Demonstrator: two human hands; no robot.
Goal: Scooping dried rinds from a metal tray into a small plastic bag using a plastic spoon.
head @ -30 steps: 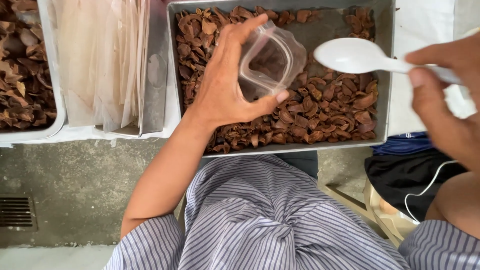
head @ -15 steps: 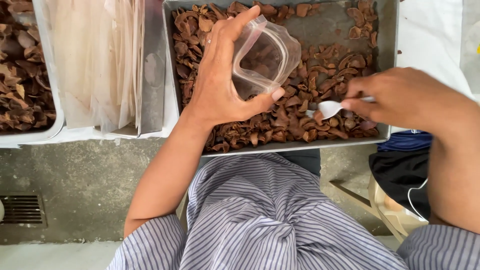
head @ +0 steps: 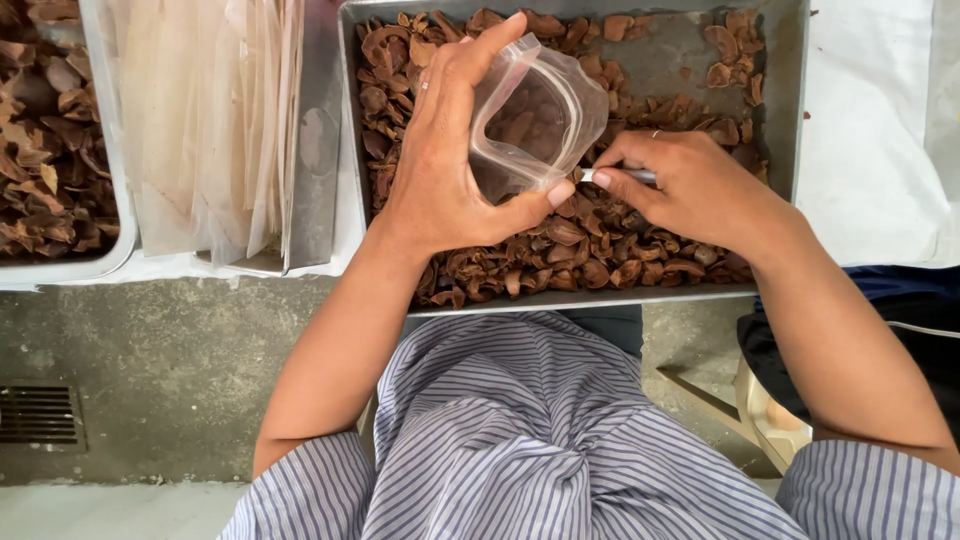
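Holding open, over the near-left part of a grey metal tray (head: 790, 110): one small clear plastic pouch (head: 535, 120), mouth turned toward the right hand.

Handling, by judgement: light, thin, limp film; collapses unless the mouth is propped; likely slick where smooth. Best taken at the rim, thumb under one lip and fingers along the other, as gripped here.

Appearance: transparent, slightly creased, stiffer band around the opening; a few dark brown pieces showing through the wall, though whether inside or lying behind cannot be told.

Left hand (head: 440, 170): closed around pouch, thumb hooked beneath lower edge, index finger stretched along upper side.

Right hand (head: 690, 185): fingers pressed together, pinching the handle of a white spoon (head: 620, 176); bowl end hidden behind pouch and thumb, down at the heap.

Contents of tray: dried brown fruit pieces (head: 590, 240), curled, shrivelled, piled thickest along near side, bare metal at far right.

Adjacent, left: stack of clear empty bags (head: 215, 120) standing in a white bin; further bin of the same brown pieces (head: 40, 150) at far left.
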